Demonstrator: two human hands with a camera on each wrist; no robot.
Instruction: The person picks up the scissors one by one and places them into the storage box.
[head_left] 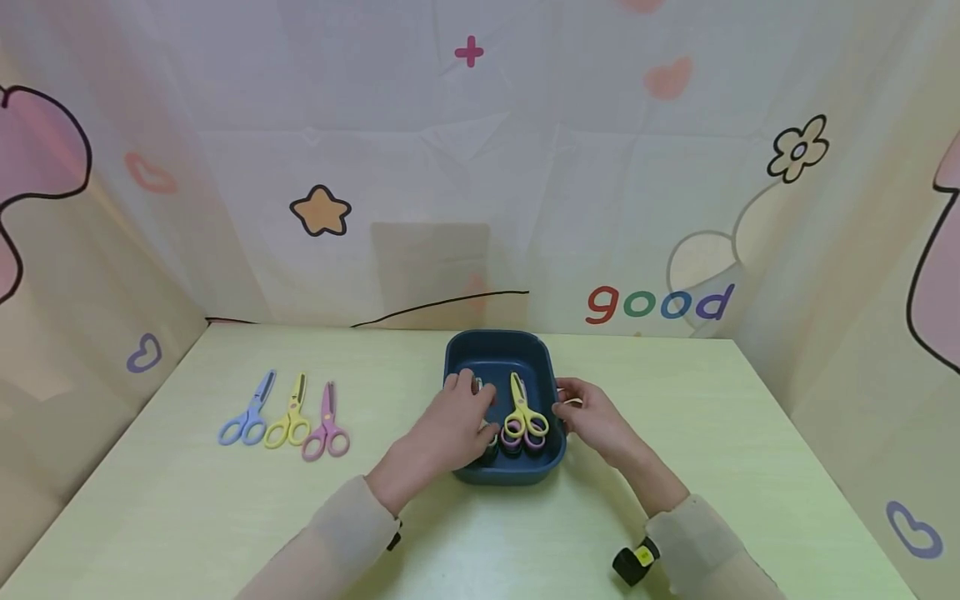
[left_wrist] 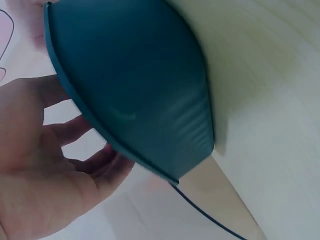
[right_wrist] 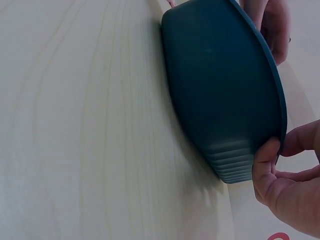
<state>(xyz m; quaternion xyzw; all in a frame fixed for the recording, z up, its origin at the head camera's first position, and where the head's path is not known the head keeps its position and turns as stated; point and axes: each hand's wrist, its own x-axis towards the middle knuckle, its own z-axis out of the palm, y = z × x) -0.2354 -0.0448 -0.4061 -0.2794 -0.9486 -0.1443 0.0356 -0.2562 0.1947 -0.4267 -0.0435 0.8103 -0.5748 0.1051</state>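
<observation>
A dark blue plastic bin [head_left: 506, 476] stands on the table. My left hand [head_left: 453, 425] reaches over its left rim, fingers bent down inside. Partly under that hand lies a pair of scissors with a pale green handle [head_left: 491, 439]; whether the fingers grip it I cannot tell. Beside it in the bin, yellow scissors [head_left: 518, 397] lie over purple-handled scissors [head_left: 512, 445]. At the bin's right side, my right hand [head_left: 597, 421] pinches the rim between thumb and fingers. The left wrist view shows the left fingertips hidden behind the bin wall [left_wrist: 135, 85].
Left of the bin, blue scissors [head_left: 253, 417], yellow scissors [head_left: 292, 419] and pink scissors [head_left: 327, 427] lie in a row, blades pointing away. A printed curtain [head_left: 420, 167] hangs behind the pale wooden table [head_left: 480, 546] and along both sides.
</observation>
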